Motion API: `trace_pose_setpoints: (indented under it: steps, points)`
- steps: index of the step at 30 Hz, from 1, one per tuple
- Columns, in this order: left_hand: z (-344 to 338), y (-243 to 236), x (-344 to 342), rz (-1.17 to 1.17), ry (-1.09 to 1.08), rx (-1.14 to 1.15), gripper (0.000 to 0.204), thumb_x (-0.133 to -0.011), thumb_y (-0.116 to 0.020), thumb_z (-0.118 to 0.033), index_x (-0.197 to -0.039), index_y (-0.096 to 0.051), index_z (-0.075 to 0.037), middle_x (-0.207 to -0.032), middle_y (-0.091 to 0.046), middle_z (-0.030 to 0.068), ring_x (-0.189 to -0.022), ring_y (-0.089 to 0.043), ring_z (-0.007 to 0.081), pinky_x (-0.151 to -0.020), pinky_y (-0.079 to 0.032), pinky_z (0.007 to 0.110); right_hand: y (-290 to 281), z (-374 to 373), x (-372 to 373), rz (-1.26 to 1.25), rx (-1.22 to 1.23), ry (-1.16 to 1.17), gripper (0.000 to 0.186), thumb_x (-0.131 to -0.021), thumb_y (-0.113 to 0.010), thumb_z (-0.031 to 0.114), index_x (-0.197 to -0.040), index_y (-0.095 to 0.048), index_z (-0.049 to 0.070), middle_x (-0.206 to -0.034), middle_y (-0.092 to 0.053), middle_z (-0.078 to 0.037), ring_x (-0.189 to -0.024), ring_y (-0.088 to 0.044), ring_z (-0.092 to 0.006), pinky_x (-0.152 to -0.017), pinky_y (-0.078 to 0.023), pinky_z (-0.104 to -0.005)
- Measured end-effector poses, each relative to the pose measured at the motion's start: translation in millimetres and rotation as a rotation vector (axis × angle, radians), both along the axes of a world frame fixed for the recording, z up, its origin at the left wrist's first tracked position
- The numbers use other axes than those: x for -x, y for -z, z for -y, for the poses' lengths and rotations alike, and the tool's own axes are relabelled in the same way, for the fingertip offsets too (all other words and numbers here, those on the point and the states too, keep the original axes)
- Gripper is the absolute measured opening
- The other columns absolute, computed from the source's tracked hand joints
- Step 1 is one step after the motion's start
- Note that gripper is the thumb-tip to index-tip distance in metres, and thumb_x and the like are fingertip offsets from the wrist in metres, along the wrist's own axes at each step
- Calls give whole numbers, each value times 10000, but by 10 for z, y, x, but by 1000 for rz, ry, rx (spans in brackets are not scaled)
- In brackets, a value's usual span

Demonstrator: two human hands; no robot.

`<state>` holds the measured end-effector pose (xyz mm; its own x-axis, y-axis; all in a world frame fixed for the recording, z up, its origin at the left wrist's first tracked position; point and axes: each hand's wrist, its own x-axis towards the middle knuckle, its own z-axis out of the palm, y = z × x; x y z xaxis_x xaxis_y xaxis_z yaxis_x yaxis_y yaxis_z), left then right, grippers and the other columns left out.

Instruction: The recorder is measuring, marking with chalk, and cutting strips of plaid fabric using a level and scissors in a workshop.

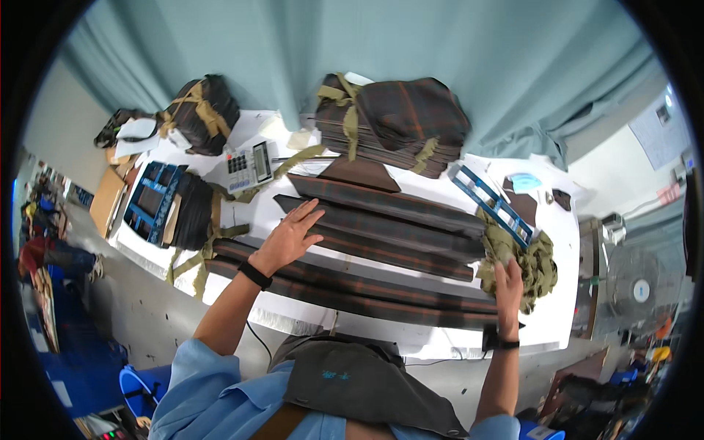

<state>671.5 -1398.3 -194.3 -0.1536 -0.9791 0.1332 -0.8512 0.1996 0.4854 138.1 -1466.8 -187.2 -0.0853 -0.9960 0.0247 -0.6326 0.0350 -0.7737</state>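
Observation:
My left hand [290,231] lies open, palm down, on long dark plaid fabric strips [389,231] at the middle of the white table [550,323], fingers pointing away from me. My right hand [509,282] is open at the right ends of the strips, fingers slightly bent and apart, against a crumpled heap of olive tape [539,268]; whether it touches the tape I cannot tell. More plaid strips [345,293] run along the near side. A blue slotted frame [490,205] lies slanted above the olive heap.
A folded plaid fabric stack [411,110] tied with olive tape stands at the back, a tan-tied bundle [202,117] at back left. A calculator [249,165] and dark stack with blue frames [161,202] sit left. Curtains hang behind. A fan [638,290] stands right; a person [48,253] is far left.

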Motion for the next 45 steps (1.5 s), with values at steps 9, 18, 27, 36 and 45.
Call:
trace_pose_setpoints:
  steps: [9,18,27,36,45]
  points:
    - [-910,-633,458,-364,-316,349,306,-938,-702,-53,-1242,-665,-73,-1318,-655,108,-1183,-639,337,-979,-555,412,-571,-1575,-1207,568,-379,-540,331,-1030,-646,149,-1306,-629,-33,-1000,-702,-64,-886,-651,-133,-818,-531,-287]
    - [-2376,-740,816,-283,-722,484,122,-950,-677,-59,-1043,-605,-28,-1103,-646,114,-1035,-651,332,-899,-556,407,-549,-1755,-1769,359,-782,-1051,297,-1046,-601,187,-1263,-655,-8,-951,-710,-42,-851,-628,-127,-776,-495,-271]
    - [-4216,-813,1073,-269,-1292,501,163,-1012,-627,-116,-1157,-598,-47,-1208,-645,92,-1134,-627,304,-954,-540,416,-733,-2207,-2610,309,-719,-1622,363,-1086,-527,121,-1418,-561,-21,-1151,-694,-94,-1030,-663,-181,-927,-515,-301]
    - [-6172,-665,1238,-139,-1679,706,212,-989,-639,-65,-1196,-601,-44,-1195,-652,113,-1121,-636,317,-956,-537,418,-737,-3733,-3764,69,-895,-1909,362,-1064,-526,61,-1419,-576,8,-1140,-689,-83,-957,-653,-154,-857,-525,-277]
    - [-7615,-507,2261,-351,-2410,973,245,-1034,-598,-112,-1261,-656,-41,-1104,-705,64,-991,-666,172,-884,-540,319,-735,-5528,-4707,-248,-1005,-2418,381,-1048,-561,53,-1428,-583,43,-1188,-687,-94,-1014,-646,-143,-903,-517,-253]
